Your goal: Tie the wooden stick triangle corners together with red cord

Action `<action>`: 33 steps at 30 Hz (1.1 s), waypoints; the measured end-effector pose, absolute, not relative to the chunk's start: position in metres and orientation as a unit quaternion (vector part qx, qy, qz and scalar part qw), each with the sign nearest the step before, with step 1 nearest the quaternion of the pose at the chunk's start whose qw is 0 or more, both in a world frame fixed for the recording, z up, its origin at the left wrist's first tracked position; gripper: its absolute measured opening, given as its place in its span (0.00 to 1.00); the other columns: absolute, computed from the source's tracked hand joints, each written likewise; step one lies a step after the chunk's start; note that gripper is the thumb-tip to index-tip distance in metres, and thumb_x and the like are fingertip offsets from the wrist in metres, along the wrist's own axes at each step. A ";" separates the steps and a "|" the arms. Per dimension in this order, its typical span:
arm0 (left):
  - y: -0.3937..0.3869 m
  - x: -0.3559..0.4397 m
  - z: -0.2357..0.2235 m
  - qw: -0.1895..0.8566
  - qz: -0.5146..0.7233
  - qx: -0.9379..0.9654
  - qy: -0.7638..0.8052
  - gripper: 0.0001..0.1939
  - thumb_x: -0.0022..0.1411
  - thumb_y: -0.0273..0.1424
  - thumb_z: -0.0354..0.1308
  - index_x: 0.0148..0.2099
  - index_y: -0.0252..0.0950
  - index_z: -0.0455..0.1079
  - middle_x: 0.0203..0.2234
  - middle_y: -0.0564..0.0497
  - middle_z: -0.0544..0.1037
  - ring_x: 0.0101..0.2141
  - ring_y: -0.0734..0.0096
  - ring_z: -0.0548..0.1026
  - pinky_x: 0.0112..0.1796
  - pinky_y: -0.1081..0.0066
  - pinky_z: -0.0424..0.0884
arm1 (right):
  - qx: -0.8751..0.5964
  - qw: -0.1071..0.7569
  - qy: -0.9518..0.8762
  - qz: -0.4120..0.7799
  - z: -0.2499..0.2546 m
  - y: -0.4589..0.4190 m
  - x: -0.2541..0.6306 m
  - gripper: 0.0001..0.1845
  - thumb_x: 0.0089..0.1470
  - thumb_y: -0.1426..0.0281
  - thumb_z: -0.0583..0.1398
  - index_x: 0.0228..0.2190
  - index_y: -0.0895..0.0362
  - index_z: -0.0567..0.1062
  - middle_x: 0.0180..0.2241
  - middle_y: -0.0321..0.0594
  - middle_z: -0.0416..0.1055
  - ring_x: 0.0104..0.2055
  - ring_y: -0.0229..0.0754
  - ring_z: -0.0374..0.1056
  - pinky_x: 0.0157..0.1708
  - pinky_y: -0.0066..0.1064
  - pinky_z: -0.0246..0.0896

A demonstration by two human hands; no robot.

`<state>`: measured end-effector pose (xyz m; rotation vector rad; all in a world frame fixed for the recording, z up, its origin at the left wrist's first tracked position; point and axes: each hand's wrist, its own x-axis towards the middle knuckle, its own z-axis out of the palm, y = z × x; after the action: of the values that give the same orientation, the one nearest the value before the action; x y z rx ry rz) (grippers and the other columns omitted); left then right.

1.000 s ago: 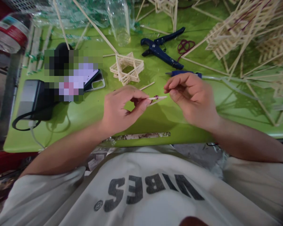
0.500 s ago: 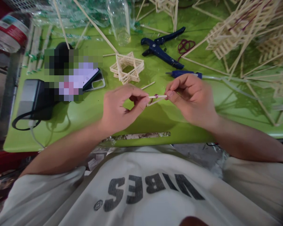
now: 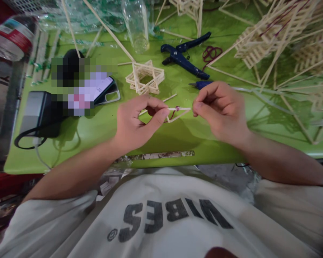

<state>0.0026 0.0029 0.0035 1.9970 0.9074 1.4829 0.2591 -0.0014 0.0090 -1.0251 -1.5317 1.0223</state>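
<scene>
Between the thumb and forefinger of my left hand [image 3: 140,123] is a small triangle of thin wooden sticks [image 3: 179,116]. A dark red string is knotted around its top stick, and a length of it hangs inside the triangle. My right hand [image 3: 222,114] is just right of the triangle's corner, apart from it, with thumb and fingertips pressed together; anything between them is hidden. Beyond my hands lies a six-pointed star of stacked sticks [image 3: 136,80]. A blue glue gun [image 3: 203,84] is partly covered by my right hand.
Blue cutters [image 3: 181,57] and a coil of dark red string [image 3: 212,53] lie farther back. Larger stick frames [image 3: 254,50] crowd the right side. A clear bottle [image 3: 136,27], a phone [image 3: 103,86] and a power bank [image 3: 39,111] are on the green table [image 3: 97,143].
My right fingers have come off the triangle's right corner and moved slightly right. The left hand still grips the triangle, which now shows more openly with its string.
</scene>
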 end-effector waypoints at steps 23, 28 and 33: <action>0.020 0.001 -0.013 0.391 0.584 0.652 0.284 0.04 0.75 0.32 0.76 0.43 0.40 0.88 0.29 0.52 0.83 0.26 0.80 0.79 0.26 0.79 0.75 | -0.459 0.479 -0.527 0.531 0.004 0.001 0.263 0.10 0.57 0.69 0.77 0.41 0.45 0.90 0.33 0.35 0.77 0.31 0.40 0.65 0.29 0.36 0.58; 0.024 0.002 -0.014 0.400 0.589 0.645 0.277 0.07 0.74 0.37 0.78 0.42 0.40 0.88 0.28 0.54 0.82 0.23 0.82 0.76 0.23 0.78 0.72 | -0.473 0.480 -0.540 0.504 0.004 -0.001 0.263 0.07 0.60 0.70 0.76 0.40 0.47 0.90 0.32 0.34 0.78 0.31 0.39 0.67 0.30 0.35 0.62; 0.020 0.002 -0.012 0.404 0.579 0.641 0.301 0.09 0.74 0.39 0.78 0.41 0.41 0.87 0.27 0.53 0.81 0.24 0.80 0.77 0.24 0.76 0.71 | -0.494 0.473 -0.550 0.480 0.009 -0.001 0.259 0.06 0.58 0.67 0.80 0.37 0.49 0.90 0.32 0.35 0.80 0.32 0.40 0.70 0.34 0.35 0.71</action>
<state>0.0019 0.0203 -0.0121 1.6178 0.7590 1.4623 0.2589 -0.0012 0.0088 -1.2083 -1.3448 1.1734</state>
